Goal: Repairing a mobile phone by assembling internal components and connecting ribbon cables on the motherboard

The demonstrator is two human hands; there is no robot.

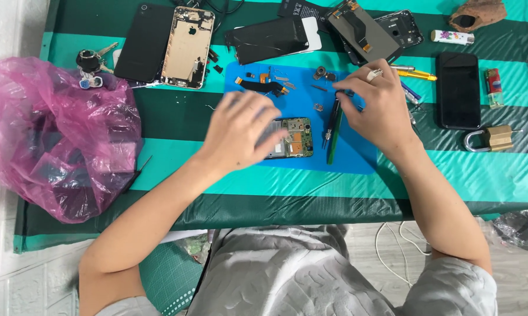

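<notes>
On blue mat (pixel 352 153) | L hand (pixel 240 131) spread, blurry, over opened phone (pixel 293 137) | R hand (pixel 378 105) prob. pinching small part

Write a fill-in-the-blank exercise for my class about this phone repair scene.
1. The opened phone with its bare circuit board lies on a flat ____ rubber mat.
2. The crumpled plastic bag by the left hand's side is ____.
3. The right hand wears a ____ on one finger.
4. The brass-coloured ____ lies near the table's right end.

Missing words: blue; pink; ring; padlock
</notes>
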